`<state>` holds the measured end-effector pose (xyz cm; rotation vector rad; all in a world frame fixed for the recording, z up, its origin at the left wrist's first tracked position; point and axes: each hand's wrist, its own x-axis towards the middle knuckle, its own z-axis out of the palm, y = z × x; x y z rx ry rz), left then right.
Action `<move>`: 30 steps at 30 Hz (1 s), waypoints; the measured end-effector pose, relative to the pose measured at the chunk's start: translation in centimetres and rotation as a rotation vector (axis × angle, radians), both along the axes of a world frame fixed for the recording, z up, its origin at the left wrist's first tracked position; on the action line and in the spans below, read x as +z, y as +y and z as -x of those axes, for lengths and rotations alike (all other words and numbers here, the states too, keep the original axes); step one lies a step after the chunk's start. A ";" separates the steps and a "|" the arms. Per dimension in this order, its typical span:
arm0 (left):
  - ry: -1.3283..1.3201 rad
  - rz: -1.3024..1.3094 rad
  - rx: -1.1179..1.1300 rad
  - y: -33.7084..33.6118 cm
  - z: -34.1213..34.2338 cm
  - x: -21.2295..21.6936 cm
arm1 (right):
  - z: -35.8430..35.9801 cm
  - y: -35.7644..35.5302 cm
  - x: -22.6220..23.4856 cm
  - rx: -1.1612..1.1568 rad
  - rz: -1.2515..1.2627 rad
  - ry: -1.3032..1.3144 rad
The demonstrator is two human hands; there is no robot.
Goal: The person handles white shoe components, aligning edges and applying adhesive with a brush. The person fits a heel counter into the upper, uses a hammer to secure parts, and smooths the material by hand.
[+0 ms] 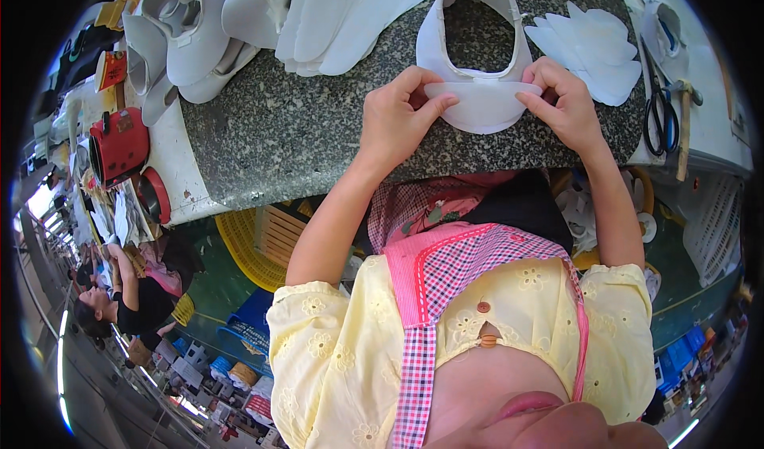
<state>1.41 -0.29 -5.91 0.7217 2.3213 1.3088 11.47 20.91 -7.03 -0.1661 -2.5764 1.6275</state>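
On the speckled dark stone worktop [263,147] in front of me lies a white shoe upper [434,45], its oval opening facing up and its rounded end toward me. A thin, whitish crescent-shaped piece [482,93] lies across that rounded end. My left hand [398,115] pinches the piece's left tip between thumb and fingers. At the opposite tip my right hand [569,103] does the same, with its curled fingers close against the upper. Beyond my right hand sits a fanned pile of thin white pieces [597,55].
Several white uppers [191,39] crowd the far left, beside a stack of long white pieces [342,19]. Black-handled scissors [660,123] and a wooden-handled hammer [684,131] lie at the right edge. A red case [119,145] stands left. Yellow baskets [247,250] sit below; another person [135,290] works farther left.
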 end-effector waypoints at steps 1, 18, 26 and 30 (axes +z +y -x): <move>-0.003 0.009 -0.010 0.0 0.1 0.0 | 0.0 -0.1 0.1 -0.001 -0.001 0.002; 1.015 0.102 -0.626 0.8 2.0 6.0 | -1.4 -1.7 2.8 -0.023 0.777 0.147; 0.934 0.092 -0.482 -0.4 0.4 6.8 | 0.8 -3.2 5.2 0.078 0.956 0.053; 0.867 0.176 -0.447 -1.8 -0.4 8.7 | 2.1 -2.0 6.1 0.176 -0.087 0.487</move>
